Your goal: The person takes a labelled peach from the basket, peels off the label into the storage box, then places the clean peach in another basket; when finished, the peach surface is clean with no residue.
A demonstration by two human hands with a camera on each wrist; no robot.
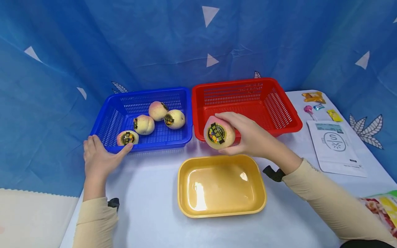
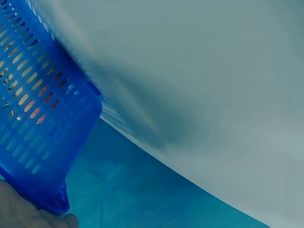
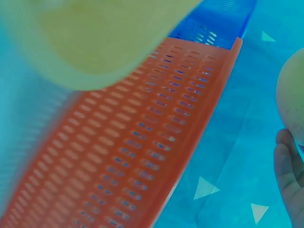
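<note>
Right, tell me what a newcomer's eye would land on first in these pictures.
First, the right hand gripping a labelled peach in front of the red basket, just above the far edge of the yellow tray. Next, the blue basket on the left with four more labelled peaches inside, the left hand resting on its front corner. Sweets and a white pouch lie at the table's right side.

Both arms wear cream long sleeves (image 1: 325, 194) with black wrist straps (image 1: 273, 173).
</note>
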